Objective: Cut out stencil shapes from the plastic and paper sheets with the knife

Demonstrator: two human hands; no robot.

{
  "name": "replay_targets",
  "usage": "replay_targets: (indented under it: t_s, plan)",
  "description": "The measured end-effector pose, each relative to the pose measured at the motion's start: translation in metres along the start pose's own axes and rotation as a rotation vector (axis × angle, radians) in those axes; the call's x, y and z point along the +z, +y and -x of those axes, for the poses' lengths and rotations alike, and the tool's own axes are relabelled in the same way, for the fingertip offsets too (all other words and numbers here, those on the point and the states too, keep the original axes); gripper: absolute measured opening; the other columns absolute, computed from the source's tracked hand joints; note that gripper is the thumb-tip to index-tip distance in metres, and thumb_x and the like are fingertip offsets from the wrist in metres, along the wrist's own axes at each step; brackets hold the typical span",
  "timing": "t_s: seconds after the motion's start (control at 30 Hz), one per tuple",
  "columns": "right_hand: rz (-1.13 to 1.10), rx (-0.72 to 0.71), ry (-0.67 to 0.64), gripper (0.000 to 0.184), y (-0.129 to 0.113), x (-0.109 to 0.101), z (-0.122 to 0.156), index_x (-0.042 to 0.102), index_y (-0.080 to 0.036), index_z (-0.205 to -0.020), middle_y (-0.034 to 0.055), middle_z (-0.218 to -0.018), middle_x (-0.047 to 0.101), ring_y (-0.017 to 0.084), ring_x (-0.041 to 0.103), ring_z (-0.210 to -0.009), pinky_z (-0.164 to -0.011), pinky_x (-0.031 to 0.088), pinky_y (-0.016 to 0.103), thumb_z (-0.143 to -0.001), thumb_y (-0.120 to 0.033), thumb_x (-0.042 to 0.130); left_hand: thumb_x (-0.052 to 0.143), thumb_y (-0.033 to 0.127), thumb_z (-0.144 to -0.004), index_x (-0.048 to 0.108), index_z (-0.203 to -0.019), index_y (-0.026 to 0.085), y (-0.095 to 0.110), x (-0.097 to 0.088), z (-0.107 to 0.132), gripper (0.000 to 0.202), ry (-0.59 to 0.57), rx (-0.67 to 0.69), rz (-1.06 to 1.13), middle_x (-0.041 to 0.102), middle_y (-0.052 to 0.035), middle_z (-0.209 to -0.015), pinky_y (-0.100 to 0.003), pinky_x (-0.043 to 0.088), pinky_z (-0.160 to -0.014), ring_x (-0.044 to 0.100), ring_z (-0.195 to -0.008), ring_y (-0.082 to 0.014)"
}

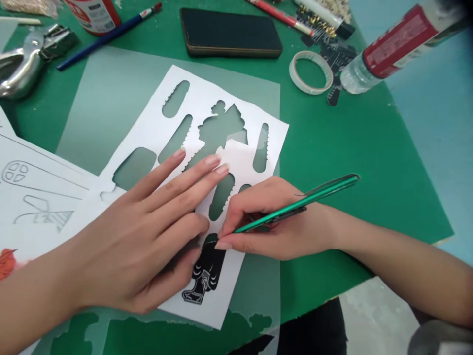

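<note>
My right hand (273,217) pinches a slim green craft knife (306,201), its tip hidden behind the fingertips. It rests at the upper end of a black printed figure (211,261) on a white paper sheet (218,308). A green gap shows along that figure's top edge. Several shapes are cut out of the sheet, one of them large and jagged. With fingers spread, my left hand (158,231) lies over the sheet and presses on it, its thumb beside the black figure. Under the paper lies a translucent plastic sheet (88,108).
A phone (231,32), a tape roll (311,72) and a bottle (397,47) stand or lie along the back. A hole punch (33,56), blue brush (111,34) and red-labelled container (92,15) are at upper left. Drawn papers (33,187) lie left on the green table (369,162).
</note>
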State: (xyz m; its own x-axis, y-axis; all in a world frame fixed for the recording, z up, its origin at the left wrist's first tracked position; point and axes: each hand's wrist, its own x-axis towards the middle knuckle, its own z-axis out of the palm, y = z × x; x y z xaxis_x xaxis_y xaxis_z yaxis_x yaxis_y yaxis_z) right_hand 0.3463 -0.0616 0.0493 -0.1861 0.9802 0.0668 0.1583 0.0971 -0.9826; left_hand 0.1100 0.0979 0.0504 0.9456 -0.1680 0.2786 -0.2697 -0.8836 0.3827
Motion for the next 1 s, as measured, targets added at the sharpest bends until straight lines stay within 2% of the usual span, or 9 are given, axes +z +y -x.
replay_targets:
  t_s: [0.07, 0.17, 0.33, 0.4, 0.47, 0.57, 0.67, 0.87, 1.0]
  plan:
    - [0.004, -0.013, 0.001, 0.016, 0.0015, 0.0005, -0.0003, 0.082, -0.016, -0.09, -0.001, -0.077, 0.081, 0.007, 0.062, -0.059, -0.058, 0.05, 0.017, -0.102, -0.022, 0.091, 0.063, 0.018, -0.107, 0.067, -0.12, 0.018, -0.0007, 0.0011, 0.0002, 0.014, 0.005, 0.028, -0.005, 0.03, -0.0115, -0.198, -0.059, 0.017, -0.157, 0.034, -0.183, -0.0386]
    - [-0.017, -0.044, 0.005, 0.019, 0.0042, 0.0013, -0.001, 0.082, -0.016, -0.089, -0.0029, -0.072, 0.077, 0.005, 0.059, -0.057, -0.054, 0.046, 0.016, -0.103, -0.025, 0.091, 0.066, 0.023, -0.111, 0.069, -0.127, 0.023, -0.0025, 0.0032, -0.0006, 0.016, 0.029, 0.037, -0.006, 0.042, -0.0063, -0.194, -0.056, 0.023, -0.156, 0.04, -0.181, -0.0322]
    - [-0.007, -0.057, 0.009, 0.026, 0.006, 0.0024, -0.0016, 0.077, -0.017, -0.085, -0.005, -0.071, 0.073, 0.005, 0.056, -0.058, -0.055, 0.042, 0.018, -0.104, -0.03, 0.089, 0.067, 0.018, -0.112, 0.072, -0.137, 0.02, -0.0044, 0.0028, -0.0036, 0.025, 0.027, 0.084, 0.009, 0.067, -0.0089, -0.175, -0.053, 0.023, -0.156, 0.038, -0.182, -0.0288]
    - [0.0, -0.055, 0.004, 0.033, 0.0045, 0.0026, -0.0019, 0.071, -0.018, -0.081, -0.0071, -0.067, 0.065, 0.005, 0.052, -0.058, -0.057, 0.042, 0.019, -0.108, -0.03, 0.084, 0.066, 0.016, -0.113, 0.071, -0.144, 0.017, -0.0048, 0.0024, -0.0035, 0.031, 0.024, 0.088, 0.014, 0.075, -0.0081, -0.166, -0.051, 0.025, -0.156, 0.039, -0.181, -0.027]
    - [0.017, -0.063, 0.008, 0.04, 0.0025, 0.0026, -0.0021, 0.063, -0.02, -0.077, -0.0089, -0.064, 0.054, 0.006, 0.045, -0.06, -0.06, 0.042, 0.02, -0.113, -0.028, 0.076, 0.067, 0.016, -0.113, 0.073, -0.14, 0.016, -0.0052, 0.0027, -0.0024, 0.028, 0.014, 0.088, 0.026, 0.08, -0.0076, -0.159, -0.048, 0.026, -0.156, 0.042, -0.18, -0.0258]
    - [0.053, -0.09, 0.033, 0.038, 0.0004, 0.0022, -0.0015, 0.06, -0.021, -0.081, -0.0093, -0.067, 0.049, 0.007, 0.041, -0.062, -0.062, 0.042, 0.021, -0.118, -0.025, 0.067, 0.067, 0.014, -0.111, 0.076, -0.126, 0.019, -0.0049, 0.0041, -0.0002, 0.018, 0.019, 0.061, 0.053, 0.082, -0.0069, -0.156, -0.041, 0.028, -0.156, 0.057, -0.171, -0.0248]
    - [0.096, -0.09, 0.049, 0.035, 0.0004, 0.0019, 0.0002, 0.063, -0.021, -0.085, -0.0084, -0.071, 0.052, 0.007, 0.042, -0.063, -0.063, 0.042, 0.022, -0.12, -0.025, 0.064, 0.063, 0.014, -0.111, 0.074, -0.119, 0.025, -0.0039, 0.0054, 0.0013, 0.017, 0.035, 0.009, 0.081, 0.085, -0.0005, -0.15, -0.038, 0.031, -0.154, 0.068, -0.161, -0.0213]
    - [0.101, -0.09, 0.075, 0.033, 0.0007, 0.0025, 0.002, 0.068, -0.02, -0.087, -0.0077, -0.07, 0.058, 0.006, 0.046, -0.062, -0.06, 0.043, 0.021, -0.12, -0.026, 0.066, 0.062, 0.015, -0.113, 0.072, -0.119, 0.025, -0.005, 0.0026, 0.0005, 0.016, 0.008, 0.004, 0.102, 0.083, 0.0004, -0.153, -0.037, 0.029, -0.155, 0.062, -0.166, -0.017]
    - [0.079, -0.02, 0.082, 0.04, -0.0025, 0.0014, 0.0015, 0.068, -0.02, -0.083, -0.0067, -0.066, 0.061, 0.006, 0.05, -0.058, -0.057, 0.043, 0.02, -0.12, -0.034, 0.065, 0.061, 0.018, -0.114, 0.072, -0.119, 0.028, -0.0055, -0.001, -0.0003, 0.016, 0.007, -0.029, 0.152, 0.082, 0.0054, -0.155, -0.033, 0.032, -0.153, 0.066, -0.162, -0.0151]
